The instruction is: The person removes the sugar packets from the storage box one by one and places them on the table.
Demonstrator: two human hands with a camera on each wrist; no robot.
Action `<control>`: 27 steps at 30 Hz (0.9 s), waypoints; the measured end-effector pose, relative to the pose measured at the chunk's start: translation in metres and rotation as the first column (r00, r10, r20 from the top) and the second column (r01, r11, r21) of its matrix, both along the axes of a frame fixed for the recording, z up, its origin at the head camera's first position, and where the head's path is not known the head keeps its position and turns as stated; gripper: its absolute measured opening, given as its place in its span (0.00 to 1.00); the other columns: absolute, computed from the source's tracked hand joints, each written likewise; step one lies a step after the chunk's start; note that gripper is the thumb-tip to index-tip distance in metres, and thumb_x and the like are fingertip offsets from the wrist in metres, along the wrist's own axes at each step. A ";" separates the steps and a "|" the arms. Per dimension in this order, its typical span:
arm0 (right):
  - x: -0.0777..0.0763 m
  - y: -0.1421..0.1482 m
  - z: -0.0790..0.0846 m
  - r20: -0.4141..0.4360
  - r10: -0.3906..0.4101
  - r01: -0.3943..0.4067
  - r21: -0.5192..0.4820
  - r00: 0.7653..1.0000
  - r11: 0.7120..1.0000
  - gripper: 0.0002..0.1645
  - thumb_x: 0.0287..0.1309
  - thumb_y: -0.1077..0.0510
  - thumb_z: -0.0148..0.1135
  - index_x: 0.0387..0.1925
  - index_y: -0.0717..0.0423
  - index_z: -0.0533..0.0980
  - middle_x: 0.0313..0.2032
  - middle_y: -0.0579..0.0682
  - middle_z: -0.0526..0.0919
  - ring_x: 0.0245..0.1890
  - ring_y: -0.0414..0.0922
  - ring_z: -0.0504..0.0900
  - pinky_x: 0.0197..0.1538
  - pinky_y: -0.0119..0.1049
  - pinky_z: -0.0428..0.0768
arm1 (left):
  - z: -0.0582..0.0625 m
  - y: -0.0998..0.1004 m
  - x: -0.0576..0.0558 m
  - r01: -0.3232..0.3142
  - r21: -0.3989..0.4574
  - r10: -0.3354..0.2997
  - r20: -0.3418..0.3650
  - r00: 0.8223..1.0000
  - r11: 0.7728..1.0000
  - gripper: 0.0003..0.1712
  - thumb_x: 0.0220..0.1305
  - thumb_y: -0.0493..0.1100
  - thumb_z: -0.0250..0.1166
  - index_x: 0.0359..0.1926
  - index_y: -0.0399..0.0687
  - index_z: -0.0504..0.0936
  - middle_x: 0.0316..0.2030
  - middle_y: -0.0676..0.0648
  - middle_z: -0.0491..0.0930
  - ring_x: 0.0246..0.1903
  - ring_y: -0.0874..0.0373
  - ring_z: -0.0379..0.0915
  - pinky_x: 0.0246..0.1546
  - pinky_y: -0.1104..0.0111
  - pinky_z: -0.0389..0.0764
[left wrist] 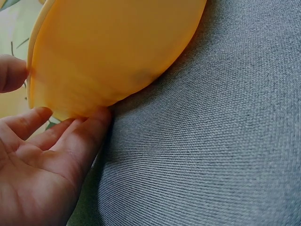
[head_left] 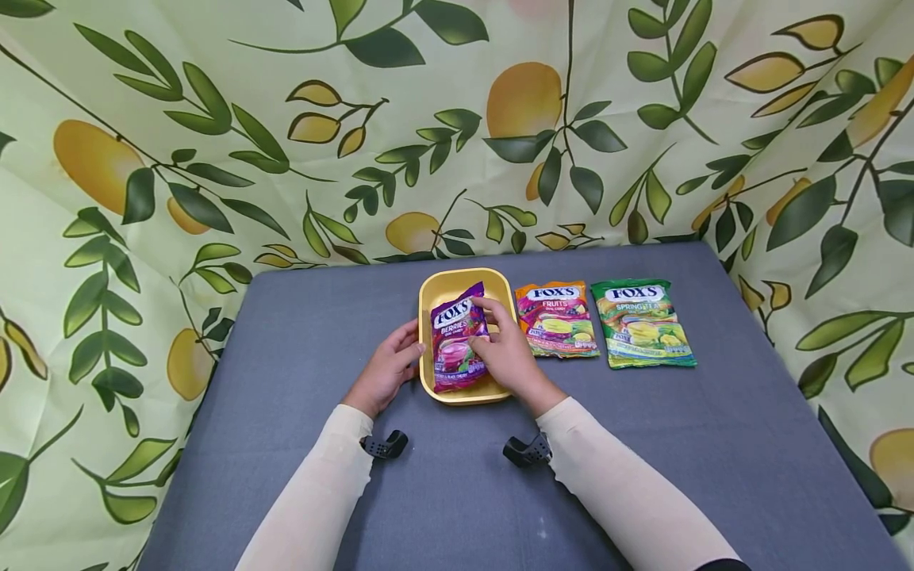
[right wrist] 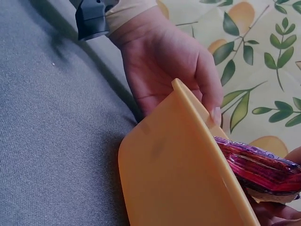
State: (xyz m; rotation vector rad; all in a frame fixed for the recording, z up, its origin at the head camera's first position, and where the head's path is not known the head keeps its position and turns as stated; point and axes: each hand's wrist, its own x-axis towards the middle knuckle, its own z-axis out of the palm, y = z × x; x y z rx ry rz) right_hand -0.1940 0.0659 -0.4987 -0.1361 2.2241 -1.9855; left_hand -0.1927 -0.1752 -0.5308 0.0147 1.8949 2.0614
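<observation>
A yellow plastic tray (head_left: 466, 399) stands on the table. My left hand (head_left: 389, 369) holds its left side, the thumb at the rim and the fingers against the outer wall. In the left wrist view, the fingers of that left hand (left wrist: 51, 160) touch the tray wall (left wrist: 117, 52) low down. Inside the tray, a purple bag of Fox's Berries candy (head_left: 457, 337) is tilted, its top leaning right. My right hand (head_left: 505, 349) grips the bag's right edge. In the right wrist view, the bag (right wrist: 258, 165) shows above the tray rim, with right-hand fingertips (right wrist: 282, 212) at the frame edge.
Right of the tray lies an orange and pink bag of Fox's Fruits candy (head_left: 558, 321). Beyond it is a green bag of Fox's Spring Tea candy (head_left: 645, 325). A grey cloth (head_left: 321, 317) covers the table, and a leaf-and-fruit patterned curtain (head_left: 428, 159) hangs behind.
</observation>
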 end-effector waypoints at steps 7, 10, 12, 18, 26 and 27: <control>0.001 0.001 0.001 -0.021 -0.033 0.032 -0.045 0.999 0.998 0.37 0.72 0.68 0.65 0.77 0.44 0.72 0.62 0.62 0.74 0.48 0.58 0.88 0.46 0.50 0.90 | -0.001 0.000 -0.001 -0.004 0.004 0.004 -0.002 1.000 1.000 0.38 0.83 0.38 0.58 0.86 0.39 0.56 0.81 0.34 0.59 0.73 0.38 0.67 0.66 0.47 0.77; 0.001 0.002 0.001 -0.034 -0.046 0.044 -0.053 0.998 0.998 0.36 0.72 0.69 0.65 0.77 0.45 0.73 0.61 0.62 0.74 0.46 0.58 0.88 0.46 0.49 0.90 | -0.001 0.000 -0.001 -0.003 0.003 0.003 0.000 1.000 1.000 0.38 0.83 0.38 0.58 0.86 0.39 0.56 0.81 0.35 0.59 0.73 0.38 0.66 0.67 0.46 0.76; 0.001 0.002 0.001 -0.040 -0.053 0.051 -0.052 0.998 0.997 0.35 0.72 0.69 0.65 0.76 0.46 0.74 0.61 0.62 0.75 0.45 0.57 0.88 0.45 0.47 0.90 | 0.000 0.000 -0.001 0.002 -0.002 -0.002 0.000 1.000 1.000 0.38 0.83 0.39 0.58 0.86 0.40 0.56 0.81 0.36 0.59 0.73 0.39 0.66 0.67 0.45 0.75; 0.001 0.003 0.004 -0.023 -0.065 0.063 -0.087 0.998 0.994 0.34 0.72 0.72 0.64 0.75 0.51 0.76 0.62 0.64 0.76 0.42 0.56 0.88 0.43 0.42 0.89 | -0.001 0.000 -0.001 0.010 -0.018 -0.010 0.000 1.000 1.000 0.38 0.83 0.41 0.59 0.86 0.41 0.56 0.82 0.37 0.59 0.73 0.39 0.67 0.67 0.46 0.75; 0.002 0.004 0.010 0.002 -0.079 0.078 -0.123 0.997 0.989 0.33 0.72 0.72 0.64 0.74 0.52 0.77 0.63 0.63 0.75 0.41 0.53 0.88 0.44 0.40 0.89 | 0.000 0.000 0.000 -0.001 -0.027 0.001 -0.001 1.000 1.000 0.37 0.83 0.41 0.59 0.86 0.42 0.58 0.80 0.37 0.62 0.70 0.40 0.71 0.64 0.48 0.79; 0.003 0.005 0.011 0.004 -0.081 0.081 -0.119 0.997 0.990 0.32 0.73 0.71 0.64 0.74 0.51 0.77 0.63 0.62 0.75 0.42 0.53 0.88 0.45 0.40 0.89 | 0.000 0.000 0.000 -0.002 -0.026 0.002 -0.002 1.000 1.000 0.37 0.83 0.41 0.59 0.86 0.42 0.58 0.80 0.37 0.62 0.70 0.40 0.72 0.64 0.49 0.80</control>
